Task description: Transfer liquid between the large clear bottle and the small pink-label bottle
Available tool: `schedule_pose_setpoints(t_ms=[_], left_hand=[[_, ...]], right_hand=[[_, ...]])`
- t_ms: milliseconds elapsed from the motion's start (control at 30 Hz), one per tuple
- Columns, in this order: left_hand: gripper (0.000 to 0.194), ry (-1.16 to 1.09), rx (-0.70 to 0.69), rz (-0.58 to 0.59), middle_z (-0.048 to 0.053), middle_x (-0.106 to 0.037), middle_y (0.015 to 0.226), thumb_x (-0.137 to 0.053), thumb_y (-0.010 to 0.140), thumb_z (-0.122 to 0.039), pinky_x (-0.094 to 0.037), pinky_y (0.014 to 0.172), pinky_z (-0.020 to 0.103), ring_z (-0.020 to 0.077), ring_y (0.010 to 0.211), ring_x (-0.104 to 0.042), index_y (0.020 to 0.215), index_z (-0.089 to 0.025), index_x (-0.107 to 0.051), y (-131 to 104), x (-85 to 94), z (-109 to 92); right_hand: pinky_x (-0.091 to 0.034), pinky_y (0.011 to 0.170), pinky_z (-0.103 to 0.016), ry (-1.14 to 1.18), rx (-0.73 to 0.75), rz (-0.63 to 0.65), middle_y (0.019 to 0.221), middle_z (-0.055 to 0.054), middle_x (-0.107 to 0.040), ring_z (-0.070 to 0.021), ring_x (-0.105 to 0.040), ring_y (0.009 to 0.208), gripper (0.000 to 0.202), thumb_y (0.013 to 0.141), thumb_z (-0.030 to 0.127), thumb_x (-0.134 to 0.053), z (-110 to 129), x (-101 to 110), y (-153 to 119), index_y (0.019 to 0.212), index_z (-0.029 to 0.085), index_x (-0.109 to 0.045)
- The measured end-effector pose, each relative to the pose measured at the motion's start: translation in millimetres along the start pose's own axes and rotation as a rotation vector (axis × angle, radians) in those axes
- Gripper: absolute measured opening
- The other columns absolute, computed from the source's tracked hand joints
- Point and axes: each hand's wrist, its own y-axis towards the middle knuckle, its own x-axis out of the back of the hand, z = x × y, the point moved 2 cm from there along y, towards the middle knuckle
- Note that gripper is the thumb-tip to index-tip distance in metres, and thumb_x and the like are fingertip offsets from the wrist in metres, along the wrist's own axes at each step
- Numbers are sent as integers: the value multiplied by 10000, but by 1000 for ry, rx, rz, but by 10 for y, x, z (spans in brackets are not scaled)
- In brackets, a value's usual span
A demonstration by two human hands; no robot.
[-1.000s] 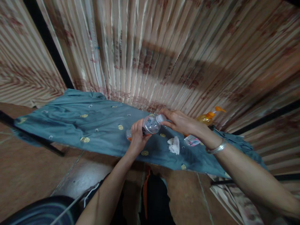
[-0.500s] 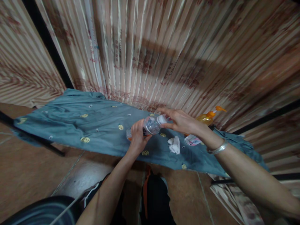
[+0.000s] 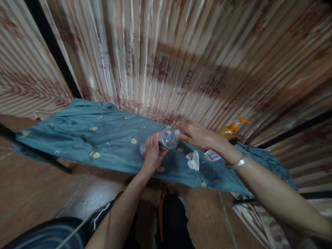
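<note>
A clear plastic bottle (image 3: 169, 139) is tilted almost on its side above the cloth, its neck pointing right. My left hand (image 3: 152, 148) is wrapped round its lower body, covering most of the label. At the neck, my right hand (image 3: 190, 133) has its thumb and fingers closed on the white bottle cap (image 3: 178, 132), part of which the fingers hide. A crumpled white tissue (image 3: 193, 160) lies on the cloth just below my right hand. Behind my right wrist stands a pump bottle (image 3: 227, 132) with yellow liquid and an orange pump, partly covered by the forearm.
A blue-green cloth (image 3: 116, 138) with pineapple prints covers the narrow table. A striped curtain (image 3: 160, 69) hangs close behind it. Black frame bars (image 3: 53, 48) rise at left and right. On the tiled floor, a round dark tub (image 3: 49, 235) sits at lower left.
My right hand has closed from spread fingers around the cap to a grip on it, shifting slightly left. The left hand and bottle stay almost in place.
</note>
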Motion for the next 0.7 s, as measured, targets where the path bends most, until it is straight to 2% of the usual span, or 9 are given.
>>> schedule_pose_setpoints(t_ms=[67, 133, 200, 267, 367, 433, 567, 633, 700], left_hand=[[810, -1, -1, -3, 209, -599, 1418, -759, 861, -370, -449, 1109, 565, 369, 1309, -578, 1533, -206, -338, 1, -5, -2], [790, -1, 2, -4, 204, -599, 1415, -753, 866, -371, -454, 1104, 563, 368, 1304, -579, 1527, -211, -351, 3, -10, -1], [793, -1, 8, -5, 200, -595, 1419, -763, 858, -378, -460, 1095, 561, 372, 1299, -578, 1522, -216, -361, 5, -13, 3], [810, -1, 14, -10, 204, -591, 1423, -779, 844, -384, -463, 1089, 561, 379, 1295, -576, 1518, -211, -364, 7, -14, 8], [806, 1, 20, -17, 209, -596, 1417, -775, 847, -375, -460, 1085, 567, 379, 1287, -581, 1515, -201, -360, 11, -15, 11], [796, 4, 23, -19, 205, -596, 1420, -765, 854, -362, -457, 1087, 569, 378, 1292, -582, 1518, -207, -354, 12, -17, 12], [818, 8, 22, -19, 205, -593, 1429, -773, 844, -347, -449, 1098, 574, 383, 1312, -574, 1525, -212, -342, 10, -22, 6], [812, 9, 17, -14, 207, -594, 1427, -774, 844, -358, -450, 1096, 573, 384, 1311, -575, 1521, -211, -350, 8, -25, -2], [792, 8, 10, -6, 204, -597, 1423, -768, 850, -367, -449, 1097, 571, 377, 1300, -583, 1514, -213, -365, 6, -29, -8]], right_hand=[[-497, 798, -313, -49, -59, 34, 1019, -179, -804, -312, -773, 1006, 385, 1094, 399, -487, 5, 1, 7, 1210, 101, -701], [-503, 809, -324, -41, -69, 10, 1065, -197, -799, -327, -768, 1030, 425, 1078, 427, -524, 10, 0, 7, 1285, 84, -664], [-505, 865, -312, 17, -9, -26, 1195, -184, -779, -308, -749, 1104, 440, 1025, 356, -643, 15, -7, 2, 1388, 109, -603], [-497, 903, -296, 62, 45, -36, 1254, -160, -765, -284, -734, 1148, 430, 989, 260, -689, 11, -24, -2, 1392, 136, -602], [-495, 856, -304, 53, 14, -5, 1134, -164, -792, -287, -753, 1083, 311, 1040, 268, -599, -14, -56, -2, 1303, 111, -654], [-494, 825, -314, 45, -24, -19, 1087, -175, -796, -299, -759, 1051, 369, 1067, 336, -554, -35, -66, -3, 1330, 90, -635], [-493, 882, -306, 82, 49, -108, 1273, -175, -751, -296, -717, 1177, 490, 1014, 346, -660, -43, -68, -3, 1437, 120, -558], [-485, 854, -293, 62, 58, -82, 1223, -163, -771, -284, -734, 1135, 367, 1034, 326, -630, -31, -80, 10, 1344, 130, -627], [-470, 784, -291, 12, -6, -34, 1067, -167, -801, -285, -763, 1035, 305, 1084, 352, -528, -19, -96, 29, 1190, 122, -698]])
